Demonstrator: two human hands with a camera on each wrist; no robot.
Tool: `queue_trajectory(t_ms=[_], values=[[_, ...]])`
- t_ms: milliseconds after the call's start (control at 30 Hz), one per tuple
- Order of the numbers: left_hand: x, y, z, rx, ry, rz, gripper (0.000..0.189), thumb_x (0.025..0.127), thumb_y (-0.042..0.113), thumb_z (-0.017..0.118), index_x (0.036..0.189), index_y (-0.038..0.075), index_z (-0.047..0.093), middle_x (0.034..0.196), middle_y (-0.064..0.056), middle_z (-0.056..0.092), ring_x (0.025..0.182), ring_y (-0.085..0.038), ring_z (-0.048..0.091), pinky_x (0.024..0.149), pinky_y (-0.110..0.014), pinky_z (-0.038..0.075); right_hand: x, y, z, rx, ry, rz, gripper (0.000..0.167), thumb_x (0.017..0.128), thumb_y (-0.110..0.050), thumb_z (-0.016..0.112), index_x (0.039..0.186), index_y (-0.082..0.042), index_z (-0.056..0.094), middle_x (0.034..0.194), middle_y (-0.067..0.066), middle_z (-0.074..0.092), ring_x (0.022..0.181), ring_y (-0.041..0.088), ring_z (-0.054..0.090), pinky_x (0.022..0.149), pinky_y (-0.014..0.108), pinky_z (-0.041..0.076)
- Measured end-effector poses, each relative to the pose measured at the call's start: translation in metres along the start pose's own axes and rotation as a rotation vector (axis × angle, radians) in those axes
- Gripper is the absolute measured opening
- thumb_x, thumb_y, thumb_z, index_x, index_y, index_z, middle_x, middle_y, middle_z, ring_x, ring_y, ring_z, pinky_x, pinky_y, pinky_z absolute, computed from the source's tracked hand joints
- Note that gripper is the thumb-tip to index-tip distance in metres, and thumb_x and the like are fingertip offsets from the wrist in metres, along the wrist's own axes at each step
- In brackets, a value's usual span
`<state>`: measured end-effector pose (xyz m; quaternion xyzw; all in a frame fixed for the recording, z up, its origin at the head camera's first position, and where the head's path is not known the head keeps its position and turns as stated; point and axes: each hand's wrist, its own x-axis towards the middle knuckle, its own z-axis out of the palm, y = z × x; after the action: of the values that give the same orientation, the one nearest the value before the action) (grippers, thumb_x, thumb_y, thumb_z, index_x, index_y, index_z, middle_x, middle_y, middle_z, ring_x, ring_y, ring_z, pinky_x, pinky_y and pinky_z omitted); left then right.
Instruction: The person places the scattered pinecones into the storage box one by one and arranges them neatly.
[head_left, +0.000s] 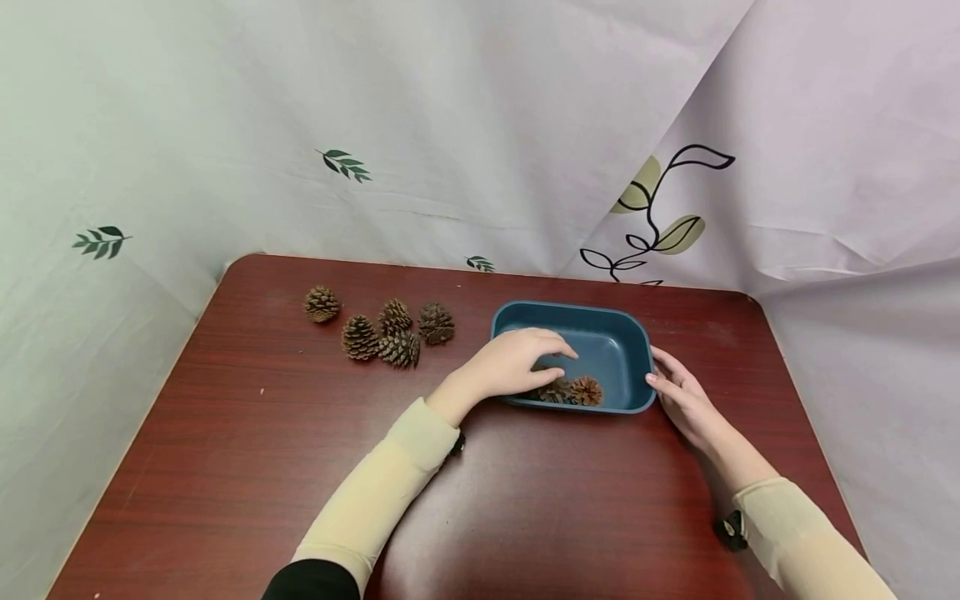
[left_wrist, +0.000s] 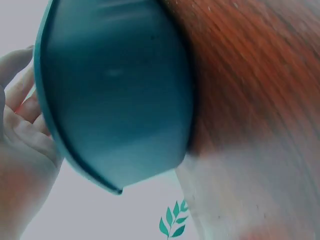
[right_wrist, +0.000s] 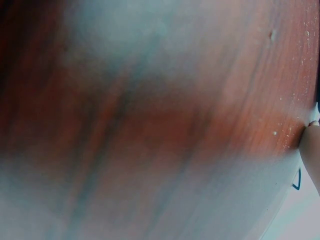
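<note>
A blue rectangular plastic bin (head_left: 611, 346) stands right of centre on the table, with pine cones (head_left: 587, 391) lying along its near side. My left hand (head_left: 517, 362) reaches over the bin's left end, thumb and fingers spread apart with nothing between them. It covers part of the bin's inside. In the left wrist view, the same hand (left_wrist: 25, 135) appears beyond the rim of the bin's outer wall (left_wrist: 120, 95). At the bin's right end, my right hand (head_left: 686, 400) holds the rim, thumb on top and fingers against the outside.
Several brown pine cones (head_left: 361, 338) are grouped on the dark red wooden table (head_left: 525, 500), left of the bin. One pine cone (head_left: 322, 305) sits farther left. Behind the table hangs a white cloth (head_left: 450, 125) with leaf prints. Mostly blurred tabletop (right_wrist: 150, 125) fills the right wrist view.
</note>
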<state>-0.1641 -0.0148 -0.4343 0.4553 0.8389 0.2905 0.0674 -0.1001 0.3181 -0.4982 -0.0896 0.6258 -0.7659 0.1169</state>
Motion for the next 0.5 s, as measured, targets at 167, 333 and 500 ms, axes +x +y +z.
queue_trajectory(t_ms=[167, 333, 500], values=[[-0.012, -0.005, -0.007, 0.007, 0.033, -0.021, 0.032, 0.106, 0.025, 0.067, 0.136, 0.014, 0.072, 0.138, -0.002, 0.072, 0.133, -0.021, 0.065, 0.115, -0.039, 0.053, 0.0, -0.001, 0.001, 0.006, 0.005, -0.002, 0.045, 0.11, 0.005, 0.041, 0.147, -0.017, 0.051, 0.144, -0.013, 0.061, 0.133, -0.003, 0.057, 0.108, 0.009, 0.045], [-0.026, -0.009, -0.015, -0.01, 0.072, -0.059, 0.032, 0.106, 0.024, 0.068, 0.137, 0.015, 0.072, 0.14, -0.003, 0.07, 0.133, -0.022, 0.064, 0.114, -0.042, 0.055, 0.0, -0.003, 0.002, 0.003, 0.005, 0.003, 0.044, 0.11, 0.004, 0.041, 0.147, -0.016, 0.05, 0.144, -0.012, 0.061, 0.132, -0.003, 0.058, 0.107, 0.009, 0.046], [-0.043, -0.014, -0.023, -0.003, 0.119, -0.086, 0.031, 0.105, 0.023, 0.07, 0.136, 0.019, 0.072, 0.139, -0.001, 0.07, 0.134, -0.021, 0.064, 0.115, -0.042, 0.054, 0.0, -0.001, 0.0, 0.007, 0.003, 0.007, 0.044, 0.11, 0.005, 0.041, 0.147, -0.017, 0.051, 0.144, -0.013, 0.062, 0.132, -0.004, 0.058, 0.106, 0.008, 0.047]])
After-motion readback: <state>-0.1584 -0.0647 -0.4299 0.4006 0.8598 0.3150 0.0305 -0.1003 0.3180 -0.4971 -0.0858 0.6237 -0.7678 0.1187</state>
